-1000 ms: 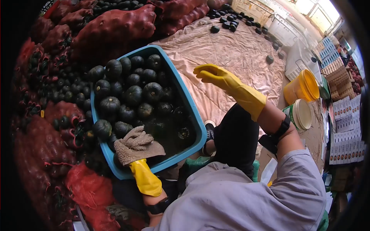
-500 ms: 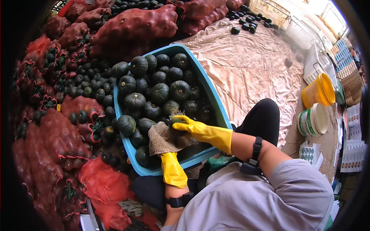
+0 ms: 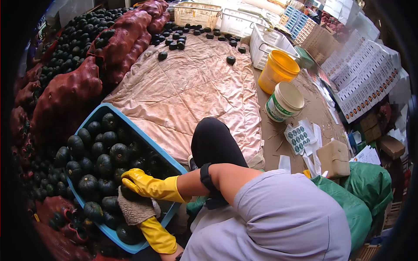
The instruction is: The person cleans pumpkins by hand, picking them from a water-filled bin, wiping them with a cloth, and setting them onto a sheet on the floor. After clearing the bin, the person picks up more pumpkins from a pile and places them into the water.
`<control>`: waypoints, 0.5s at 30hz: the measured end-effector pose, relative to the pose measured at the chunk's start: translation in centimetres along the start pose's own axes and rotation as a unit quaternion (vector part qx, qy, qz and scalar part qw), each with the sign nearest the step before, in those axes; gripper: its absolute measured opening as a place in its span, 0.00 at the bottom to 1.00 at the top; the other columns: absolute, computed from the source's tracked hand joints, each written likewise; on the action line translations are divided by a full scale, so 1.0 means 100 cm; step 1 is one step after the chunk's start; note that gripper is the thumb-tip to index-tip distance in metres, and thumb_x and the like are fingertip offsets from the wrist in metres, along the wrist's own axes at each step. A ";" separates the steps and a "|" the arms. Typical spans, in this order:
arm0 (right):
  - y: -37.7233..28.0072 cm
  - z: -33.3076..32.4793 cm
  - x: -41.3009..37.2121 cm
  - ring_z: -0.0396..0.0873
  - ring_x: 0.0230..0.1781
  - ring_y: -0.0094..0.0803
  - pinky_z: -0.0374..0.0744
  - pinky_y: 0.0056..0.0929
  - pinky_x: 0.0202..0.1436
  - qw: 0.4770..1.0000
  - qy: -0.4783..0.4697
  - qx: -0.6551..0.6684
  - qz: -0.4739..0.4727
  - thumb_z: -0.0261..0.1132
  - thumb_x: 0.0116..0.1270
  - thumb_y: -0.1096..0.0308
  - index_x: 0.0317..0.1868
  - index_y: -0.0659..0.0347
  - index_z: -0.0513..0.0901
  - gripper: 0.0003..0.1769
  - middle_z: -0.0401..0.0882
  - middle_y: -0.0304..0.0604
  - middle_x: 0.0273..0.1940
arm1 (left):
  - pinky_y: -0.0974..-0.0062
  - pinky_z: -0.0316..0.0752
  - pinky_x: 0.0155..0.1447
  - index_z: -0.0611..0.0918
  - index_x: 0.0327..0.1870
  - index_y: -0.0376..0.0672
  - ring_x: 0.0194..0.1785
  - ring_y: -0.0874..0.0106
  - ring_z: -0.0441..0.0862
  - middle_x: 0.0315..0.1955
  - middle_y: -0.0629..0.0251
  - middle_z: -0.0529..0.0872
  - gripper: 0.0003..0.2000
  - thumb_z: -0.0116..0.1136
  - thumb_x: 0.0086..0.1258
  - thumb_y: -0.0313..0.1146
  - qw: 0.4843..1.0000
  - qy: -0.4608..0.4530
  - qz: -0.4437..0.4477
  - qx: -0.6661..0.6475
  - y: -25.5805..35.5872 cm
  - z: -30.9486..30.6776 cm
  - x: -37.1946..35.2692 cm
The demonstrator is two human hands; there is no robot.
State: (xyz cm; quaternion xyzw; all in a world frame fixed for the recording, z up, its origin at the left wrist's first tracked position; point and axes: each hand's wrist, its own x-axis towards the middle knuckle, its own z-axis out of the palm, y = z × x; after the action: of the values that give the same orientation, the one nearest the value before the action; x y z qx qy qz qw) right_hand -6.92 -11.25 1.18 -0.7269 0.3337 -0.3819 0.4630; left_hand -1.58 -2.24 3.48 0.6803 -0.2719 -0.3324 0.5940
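A blue tub [image 3: 143, 130] full of dark green squashes [image 3: 104, 165] stands at the lower left. Over its near part, my right hand [image 3: 141, 180] in a yellow glove is closed on a dark squash, its fingers curved over the top. My left hand [image 3: 152, 228], also yellow-gloved, reaches up from below into a brown cloth [image 3: 133, 208] that covers its fingers. The cloth lies against the underside of the same squash. How the left fingers are bent cannot be seen.
Red mesh sacks [image 3: 67, 95] line the left side. A pinkish quilt [image 3: 196, 82] spreads beyond the tub, with small squashes [image 3: 230, 60] at its far edge. Yellow bucket [image 3: 272, 71], white bucket [image 3: 283, 104], crates [image 3: 265, 48] and a green sack [image 3: 365, 185] are on the right.
The view has swung to the right, so the tub now appears further left and lower. Both hands remain together at the squash and cloth, the right fingers more curled over it.
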 end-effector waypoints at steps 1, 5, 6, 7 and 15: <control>0.003 -0.002 -0.002 0.77 0.66 0.59 0.75 0.50 0.73 0.997 -0.049 0.008 -0.058 0.74 0.70 0.54 0.65 0.62 0.80 0.29 0.81 0.56 0.63 | 0.58 0.80 0.61 0.88 0.53 0.56 0.59 0.64 0.85 0.51 0.67 0.89 0.26 0.62 0.65 0.65 0.999 0.014 -0.007 -0.046 0.000 0.001 -0.001; -0.018 -0.018 -0.028 0.73 0.70 0.61 0.73 0.52 0.76 0.990 -0.140 -0.011 -0.007 0.78 0.64 0.51 0.74 0.60 0.75 0.42 0.76 0.61 0.67 | 0.57 0.81 0.60 0.88 0.53 0.54 0.58 0.64 0.85 0.50 0.66 0.89 0.25 0.62 0.66 0.63 0.993 0.054 -0.029 -0.104 0.001 -0.006 -0.006; -0.028 -0.019 -0.028 0.74 0.69 0.62 0.72 0.52 0.76 0.989 -0.135 -0.022 0.052 0.78 0.63 0.52 0.73 0.60 0.75 0.42 0.76 0.62 0.66 | 0.57 0.81 0.60 0.88 0.52 0.54 0.58 0.64 0.85 0.50 0.66 0.89 0.25 0.62 0.66 0.62 0.991 0.062 -0.029 -0.115 0.000 -0.008 -0.008; -0.026 -0.013 -0.036 0.74 0.69 0.63 0.72 0.53 0.75 0.990 -0.136 -0.017 0.031 0.79 0.61 0.53 0.73 0.58 0.76 0.42 0.76 0.62 0.64 | 0.57 0.81 0.60 0.88 0.52 0.54 0.58 0.64 0.85 0.50 0.66 0.89 0.24 0.62 0.67 0.62 0.989 0.068 -0.026 -0.128 0.000 -0.009 -0.009; 0.001 0.015 -0.019 0.72 0.71 0.60 0.70 0.52 0.78 0.997 0.066 -0.022 0.018 0.77 0.62 0.58 0.71 0.57 0.78 0.37 0.76 0.59 0.67 | 0.55 0.82 0.60 0.88 0.52 0.51 0.55 0.63 0.86 0.49 0.63 0.89 0.22 0.61 0.69 0.58 0.970 0.075 -0.041 -0.227 -0.006 0.004 -0.012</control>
State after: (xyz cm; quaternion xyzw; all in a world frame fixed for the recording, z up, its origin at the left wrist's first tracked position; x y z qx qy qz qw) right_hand -6.53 -9.07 0.16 -0.7039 0.3848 -0.4131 0.4310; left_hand -2.63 -1.48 2.98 0.5614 -0.1158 -0.3575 0.7373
